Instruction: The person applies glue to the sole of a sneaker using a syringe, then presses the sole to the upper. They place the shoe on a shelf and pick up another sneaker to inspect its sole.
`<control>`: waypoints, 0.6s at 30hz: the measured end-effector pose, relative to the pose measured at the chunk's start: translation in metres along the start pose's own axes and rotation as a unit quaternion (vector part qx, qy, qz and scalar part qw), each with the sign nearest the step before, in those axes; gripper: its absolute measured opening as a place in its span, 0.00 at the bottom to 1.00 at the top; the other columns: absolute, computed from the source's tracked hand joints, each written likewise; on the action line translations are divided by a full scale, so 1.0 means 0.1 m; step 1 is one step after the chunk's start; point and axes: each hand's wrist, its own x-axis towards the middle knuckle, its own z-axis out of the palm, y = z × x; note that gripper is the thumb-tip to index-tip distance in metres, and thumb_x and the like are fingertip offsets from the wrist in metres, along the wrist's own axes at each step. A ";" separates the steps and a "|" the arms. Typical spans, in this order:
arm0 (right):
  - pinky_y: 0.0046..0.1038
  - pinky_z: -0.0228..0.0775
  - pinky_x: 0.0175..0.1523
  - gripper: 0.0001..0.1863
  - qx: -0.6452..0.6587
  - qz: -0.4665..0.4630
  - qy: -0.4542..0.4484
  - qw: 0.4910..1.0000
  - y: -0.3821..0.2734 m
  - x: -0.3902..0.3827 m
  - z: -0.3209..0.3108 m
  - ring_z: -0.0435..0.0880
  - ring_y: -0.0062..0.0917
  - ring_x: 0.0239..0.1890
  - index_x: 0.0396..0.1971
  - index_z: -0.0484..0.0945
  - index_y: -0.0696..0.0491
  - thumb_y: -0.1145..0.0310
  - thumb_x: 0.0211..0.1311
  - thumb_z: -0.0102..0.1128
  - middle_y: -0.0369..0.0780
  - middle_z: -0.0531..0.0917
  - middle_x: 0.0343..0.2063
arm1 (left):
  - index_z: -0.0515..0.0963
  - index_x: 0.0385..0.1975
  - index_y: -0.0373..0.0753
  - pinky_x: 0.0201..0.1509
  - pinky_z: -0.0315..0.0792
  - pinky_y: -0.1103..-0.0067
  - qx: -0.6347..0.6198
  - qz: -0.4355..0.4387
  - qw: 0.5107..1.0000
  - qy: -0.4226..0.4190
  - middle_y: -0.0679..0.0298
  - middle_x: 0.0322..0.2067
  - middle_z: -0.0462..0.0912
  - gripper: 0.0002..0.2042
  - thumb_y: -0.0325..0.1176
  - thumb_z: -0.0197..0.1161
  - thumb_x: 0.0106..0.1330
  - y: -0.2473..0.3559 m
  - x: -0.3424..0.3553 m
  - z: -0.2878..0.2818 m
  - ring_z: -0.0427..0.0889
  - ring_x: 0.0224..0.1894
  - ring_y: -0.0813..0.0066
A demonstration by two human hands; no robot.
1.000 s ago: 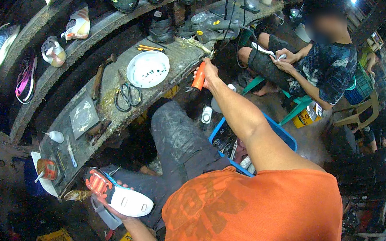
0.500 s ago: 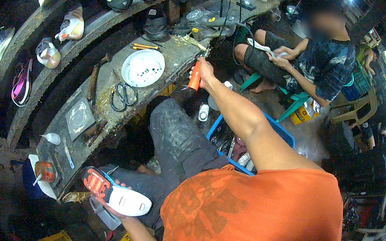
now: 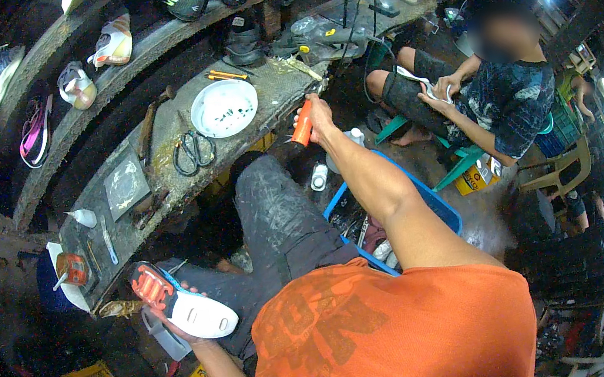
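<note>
My left hand [image 3: 174,327], low on the left, is closed around a shoe sole [image 3: 203,316], white with an orange-and-dark end. Its fingertips show along the sole's far edge. My right arm reaches forward to the bench's front edge, where my right hand [image 3: 320,117] grips an orange-handled tool [image 3: 302,130]. A thin tip seems to stick out from the handle's lower end; its kind is unclear. Left of that hand, a white round dish [image 3: 224,108] with small dark bits sits on the bench, and black-handled scissors [image 3: 194,152] lie beside it.
The curved workbench [image 3: 159,108] also carries a dark square plate [image 3: 124,180], a small white bottle [image 3: 83,218] and an orange jar [image 3: 73,268]. Shoes line the shelves behind. A blue bin [image 3: 447,210] stands under my right arm. A co-worker [image 3: 512,101] sits at the right, handling something white.
My right hand and the orange-handled tool have shifted very slightly down and left. The co-worker's hands have moved on the white piece. My left hand and the sole stay nearly still.
</note>
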 end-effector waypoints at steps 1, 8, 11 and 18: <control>0.41 0.80 0.24 0.17 -0.004 -0.004 -0.001 1.000 0.00 0.00 0.00 0.81 0.34 0.21 0.50 0.64 0.48 0.55 0.73 0.57 0.42 0.78 0.27 | 0.68 0.68 0.26 0.59 0.81 0.51 -0.004 -0.005 1.000 -0.020 0.44 0.56 0.82 0.50 0.76 0.50 0.70 0.00 0.00 0.00 0.84 0.54 0.46; 0.41 0.80 0.25 0.18 0.000 0.013 -0.011 1.000 0.00 -0.05 -0.01 0.82 0.33 0.23 0.52 0.64 0.47 0.55 0.73 0.58 0.42 0.78 0.29 | 0.66 0.67 0.25 0.61 0.80 0.51 -0.039 0.004 0.999 0.001 0.40 0.54 0.82 0.52 0.77 0.51 0.69 -0.03 -0.01 0.03 0.85 0.53 0.45; 0.41 0.80 0.25 0.18 -0.007 0.012 -0.007 1.000 0.00 -0.09 0.00 0.82 0.33 0.23 0.52 0.64 0.47 0.55 0.72 0.58 0.41 0.78 0.29 | 0.66 0.67 0.25 0.62 0.79 0.51 -0.027 -0.005 1.000 -0.008 0.40 0.53 0.83 0.51 0.77 0.51 0.69 -0.02 0.00 0.02 0.85 0.53 0.45; 0.41 0.80 0.25 0.19 -0.008 0.006 -0.016 1.000 0.02 -0.16 0.01 0.82 0.33 0.22 0.53 0.64 0.45 0.56 0.72 0.59 0.41 0.78 0.29 | 0.67 0.67 0.25 0.62 0.79 0.51 -0.028 -0.013 0.999 -0.011 0.41 0.54 0.83 0.51 0.77 0.50 0.70 -0.01 -0.01 -0.02 0.85 0.53 0.46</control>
